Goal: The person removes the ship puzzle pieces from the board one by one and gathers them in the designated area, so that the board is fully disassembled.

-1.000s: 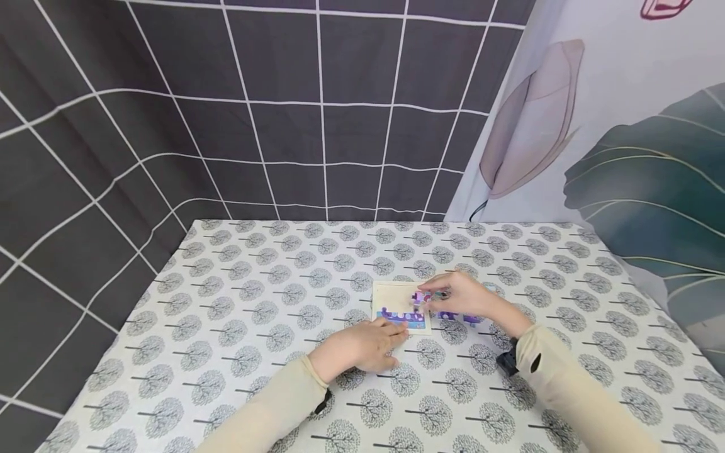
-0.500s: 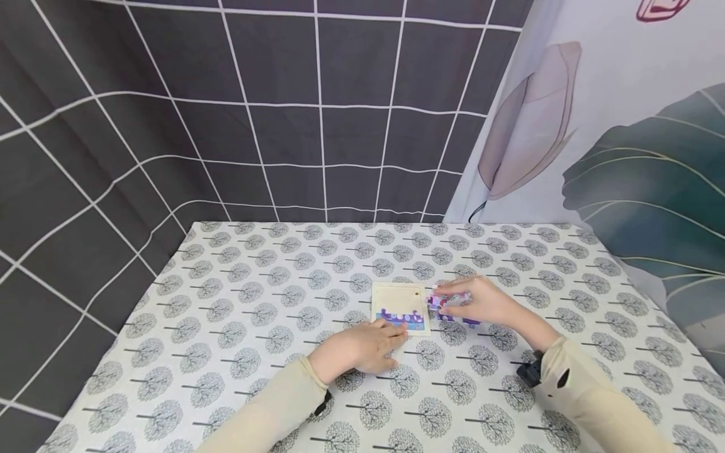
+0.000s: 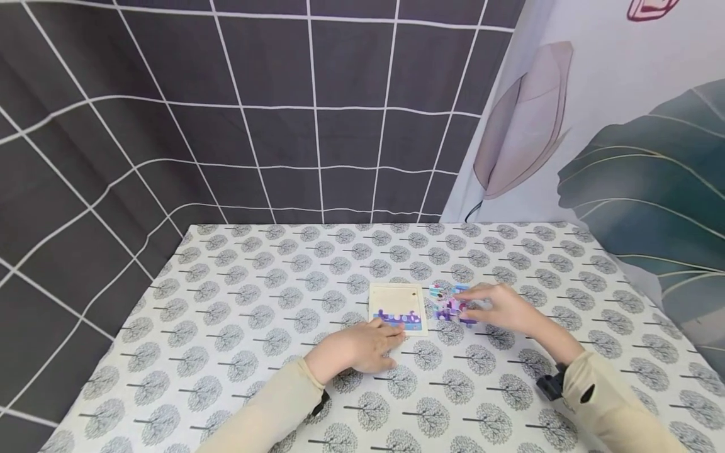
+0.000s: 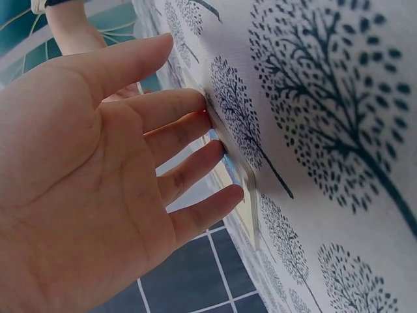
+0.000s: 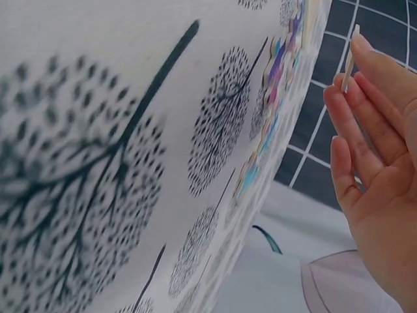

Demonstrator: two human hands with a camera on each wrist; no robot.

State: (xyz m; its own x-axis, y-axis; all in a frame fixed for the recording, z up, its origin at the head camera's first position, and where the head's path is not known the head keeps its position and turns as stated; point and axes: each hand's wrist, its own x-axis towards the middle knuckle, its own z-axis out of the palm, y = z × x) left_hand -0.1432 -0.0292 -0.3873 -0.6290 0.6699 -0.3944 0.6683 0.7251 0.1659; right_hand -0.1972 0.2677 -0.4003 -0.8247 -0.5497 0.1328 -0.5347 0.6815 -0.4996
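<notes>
A square, cream puzzle tray (image 3: 396, 297) lies on the table, with blue and purple puzzle pieces (image 3: 391, 318) fitted along its near side. My left hand (image 3: 370, 346) rests its fingertips on the near edge of the tray, fingers nearly straight in the left wrist view. To the right, my right hand (image 3: 501, 308) is raised over a group of loose, colourful puzzle pieces (image 3: 444, 290). Seen edge-on in the right wrist view, a thin puzzle piece (image 5: 349, 70) is pinched between thumb and fingers, clear of the table; its printed face is hidden there.
A white cloth (image 3: 272, 371) printed with grey trees covers the table. Behind it hangs a dark curtain (image 3: 272, 132) with a white grid, and a pale leaf-patterned curtain (image 3: 595, 157) hangs at the right. Both wrists wear dark straps.
My right hand has moved right, from above the tray to over the loose pieces, with a puzzle piece still pinched. The left hand stays on the tray's near edge.
</notes>
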